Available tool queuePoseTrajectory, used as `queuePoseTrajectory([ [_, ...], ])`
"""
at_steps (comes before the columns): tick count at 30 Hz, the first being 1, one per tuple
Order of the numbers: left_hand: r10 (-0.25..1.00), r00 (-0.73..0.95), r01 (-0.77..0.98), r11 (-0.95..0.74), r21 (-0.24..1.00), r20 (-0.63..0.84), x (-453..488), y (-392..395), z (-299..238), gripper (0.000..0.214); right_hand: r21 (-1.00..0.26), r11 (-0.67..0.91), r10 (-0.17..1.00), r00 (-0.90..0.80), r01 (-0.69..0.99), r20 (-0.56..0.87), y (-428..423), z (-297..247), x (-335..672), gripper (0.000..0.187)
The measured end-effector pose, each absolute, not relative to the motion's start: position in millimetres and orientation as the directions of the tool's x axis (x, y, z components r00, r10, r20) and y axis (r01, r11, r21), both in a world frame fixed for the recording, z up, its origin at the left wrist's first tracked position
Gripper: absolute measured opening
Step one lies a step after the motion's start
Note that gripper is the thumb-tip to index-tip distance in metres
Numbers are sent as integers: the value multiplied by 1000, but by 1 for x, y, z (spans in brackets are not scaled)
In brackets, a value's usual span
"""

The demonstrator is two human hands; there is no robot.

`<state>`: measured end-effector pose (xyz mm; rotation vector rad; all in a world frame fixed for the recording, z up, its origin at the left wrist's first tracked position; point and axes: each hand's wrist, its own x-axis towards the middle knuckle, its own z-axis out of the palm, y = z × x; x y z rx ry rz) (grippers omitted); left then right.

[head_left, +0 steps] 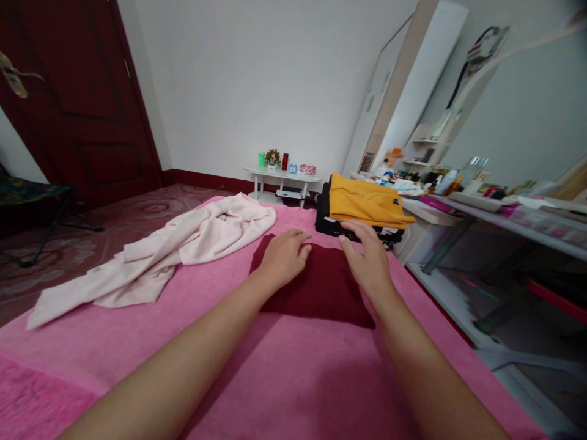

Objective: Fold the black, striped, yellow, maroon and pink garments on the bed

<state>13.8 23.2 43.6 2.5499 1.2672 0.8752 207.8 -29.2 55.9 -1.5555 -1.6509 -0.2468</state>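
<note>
A dark red garment [316, 287], folded into a rough rectangle, lies on the pink bedspread [275, 373] in front of me. My left hand [285, 253] is over its left part, fingers stretched toward the far edge. On the other side, my right hand [367, 256] hovers at the right edge with thumb and fingers apart. Neither hand visibly grips the cloth; whether the fingertips touch it I cannot tell. A pale pink garment [206, 232] lies loosely spread to the left. Behind my right hand sits a stack of folded clothes with a mustard yellow garment [367, 198] on top.
A small white table [284, 174] with a green cup and a flower pot stands by the far wall. To the right, a dressing table [504, 214] is crowded with bottles. At left are a dark red door [82, 98] and a folding stool [41, 195].
</note>
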Motion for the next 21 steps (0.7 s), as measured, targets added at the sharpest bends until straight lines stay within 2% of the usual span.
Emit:
queuePoseTrajectory([
  [2, 795, 553, 727, -607, 322, 250, 23, 17, 29, 49, -360, 185, 825, 55, 914, 563, -28, 42, 192, 47],
  [4, 810, 579, 763, -577, 291, 89, 25, 18, 13, 54, -361, 65, 947, 56, 930, 315, -23, 16, 187, 53],
  [6, 809, 587, 770, -573, 279, 42, 24, 22, 2, 55, -350, -18, 989, 68, 936, 132, -16, -7, 189, 57],
  [7, 810, 584, 773, -573, 272, 48, 23, 24, -1, 56, -343, -35, 993, 72, 939, 96, -13, -14, 190, 58],
  [12, 838, 540, 802, -539, 256, 74, 24, 22, 1, 56, -338, -84, 986, 128, 937, 111, -13, -17, 192, 59],
  [17, 861, 502, 817, -502, 283, 79, 20, 12, 3, 76, -377, -114, 969, 187, 919, 162, -23, -18, 192, 56],
  [19, 866, 493, 820, -495, 287, 85, 18, 9, 3, 80, -399, -99, 957, 197, 911, 212, -29, -17, 192, 54],
  [21, 872, 475, 824, -488, 290, 116, 17, 4, 4, 78, -409, -47, 925, 195, 911, 327, -35, -10, 188, 52],
])
